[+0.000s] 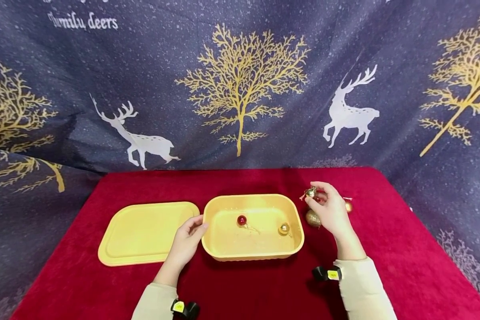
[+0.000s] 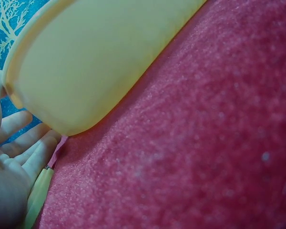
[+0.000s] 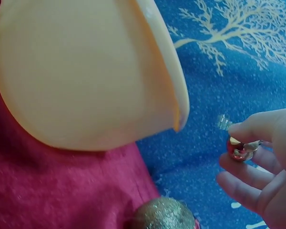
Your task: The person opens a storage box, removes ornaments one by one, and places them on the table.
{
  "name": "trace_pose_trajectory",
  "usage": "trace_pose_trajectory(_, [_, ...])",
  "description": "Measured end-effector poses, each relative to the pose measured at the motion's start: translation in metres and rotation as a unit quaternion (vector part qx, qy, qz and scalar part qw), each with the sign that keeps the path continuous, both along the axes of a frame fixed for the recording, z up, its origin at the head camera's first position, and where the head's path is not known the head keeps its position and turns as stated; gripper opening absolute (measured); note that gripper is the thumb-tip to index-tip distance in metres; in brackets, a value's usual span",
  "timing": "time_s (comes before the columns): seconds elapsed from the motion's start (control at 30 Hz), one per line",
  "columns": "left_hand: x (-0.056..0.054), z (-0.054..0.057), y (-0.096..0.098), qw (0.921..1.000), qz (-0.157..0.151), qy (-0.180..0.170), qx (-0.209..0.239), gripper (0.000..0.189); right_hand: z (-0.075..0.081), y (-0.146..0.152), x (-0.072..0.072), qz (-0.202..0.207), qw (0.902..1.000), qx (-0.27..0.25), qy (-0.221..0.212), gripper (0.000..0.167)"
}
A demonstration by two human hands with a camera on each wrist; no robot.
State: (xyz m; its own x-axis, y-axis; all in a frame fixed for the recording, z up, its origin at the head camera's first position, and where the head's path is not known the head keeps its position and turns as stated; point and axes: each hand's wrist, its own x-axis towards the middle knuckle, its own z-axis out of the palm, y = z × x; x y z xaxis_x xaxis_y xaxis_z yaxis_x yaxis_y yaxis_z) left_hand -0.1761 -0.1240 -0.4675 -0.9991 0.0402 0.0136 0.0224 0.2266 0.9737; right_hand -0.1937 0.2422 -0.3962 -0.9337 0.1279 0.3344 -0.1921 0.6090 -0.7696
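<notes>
My left hand [image 1: 187, 238] grips the left end of a yellow plastic container [image 1: 253, 257], thumb at the rim and fingers along the outer wall. Inside the container lie a small red bauble [image 1: 242, 220] with a gold string and a small gold bauble [image 1: 284, 229]. To the right of the container, my right hand [image 1: 331, 212] pinches a small shiny gold bauble [image 3: 240, 149] between thumb and fingers, above the table. A larger glittery gold bauble [image 1: 313, 218] sits just below that hand, which partly hides other baubles behind it.
A yellow lid [image 1: 148, 233] lies flat on the red cloth [image 1: 240, 291] left of the container. Another gold bauble [image 1: 348, 206] shows beyond the right hand. A dark blue curtain [image 1: 152, 53] printed with trees and deer hangs behind the table.
</notes>
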Motion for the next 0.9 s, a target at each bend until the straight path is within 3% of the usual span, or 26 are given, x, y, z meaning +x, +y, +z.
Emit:
trace_pose_trajectory(0.37, [0.002, -0.002, -0.001, 0.9999, 0.007, -0.004, 0.01, 0.036, -0.003, 0.016, 0.004, -0.019, 0.9998, 0.008, -0.003, 0.033])
trace_pose_trajectory(0.6, [0.005, -0.002, 0.0, 0.9999, 0.009, -0.003, 0.009, 0.037, -0.004, 0.027, 0.007, -0.069, 0.9939, 0.084, -0.021, 0.028])
trace_pose_trajectory(0.9, [0.004, -0.001, -0.001, 0.9999, 0.01, 0.003, 0.005, 0.038, -0.007, 0.044, 0.008, -0.049, 0.9872, 0.131, -0.077, 0.027])
